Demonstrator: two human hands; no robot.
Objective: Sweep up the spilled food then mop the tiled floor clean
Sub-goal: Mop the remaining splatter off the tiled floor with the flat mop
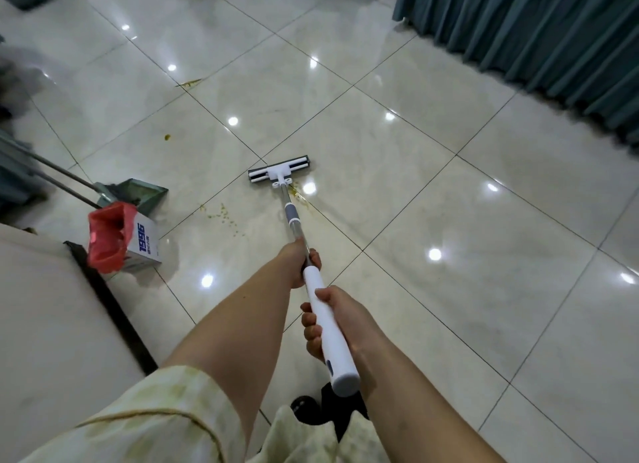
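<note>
I hold a white-handled mop (pixel 292 217) with both hands. My left hand (pixel 299 264) grips the metal shaft higher up; my right hand (pixel 332 319) wraps the white grip near its end. The flat mop head (pixel 279 173) rests on the glossy tiled floor (pixel 449 220). Yellowish food bits (pixel 224 217) lie scattered left of the shaft, a smear (pixel 301 198) sits just behind the mop head, a small blob (pixel 167 137) lies further left, and a streak (pixel 189 82) marks a grout line beyond.
A green dustpan (pixel 145 194) with a long handle (pixel 45 169) stands at the left, beside a small box lined with a red bag (pixel 114 236). A white tabletop edge (pixel 52 307) fills the lower left. Teal curtains (pixel 553 41) hang at the upper right.
</note>
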